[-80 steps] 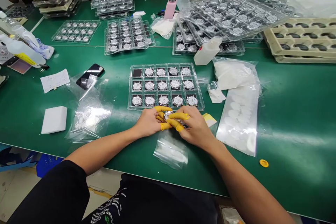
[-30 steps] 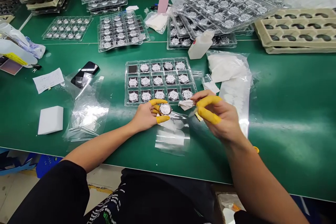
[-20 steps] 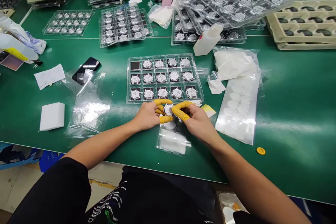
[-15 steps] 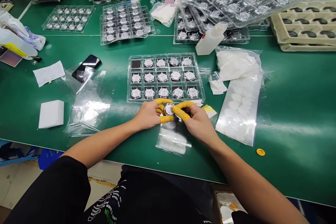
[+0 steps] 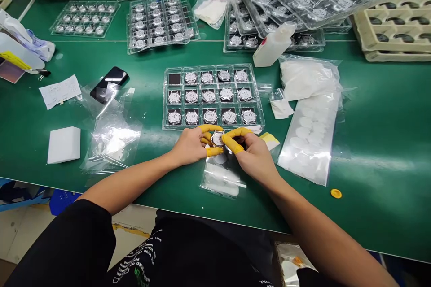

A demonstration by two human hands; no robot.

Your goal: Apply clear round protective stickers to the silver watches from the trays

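Yellow finger cots cover several fingertips of both hands. My left hand [image 5: 191, 145] is closed around the left side of a round silver watch case [image 5: 217, 138] with a white disc on its face. At the case's right edge, the thumb and finger of my right hand [image 5: 251, 150] are pinched against it; whether a thin film is between them I cannot tell. Just beyond lies a clear tray [image 5: 164, 98] of similar watch cases, its far-left pocket showing only a dark pad. Below the hands is a small clear bag [image 5: 220, 181] with white round pieces.
On the right are a long bag of white discs [image 5: 308, 139], a white bottle [image 5: 274, 47] and a yellow finger cot [image 5: 336, 193]. To the left lie a white block [image 5: 63, 145], clear bags [image 5: 112, 139] and a phone [image 5: 109, 84]. Stacked trays [image 5: 313, 0] stand at the back.
The view has shifted slightly. Both hands stay at the watch case, with hardly any visible movement of the fingers.
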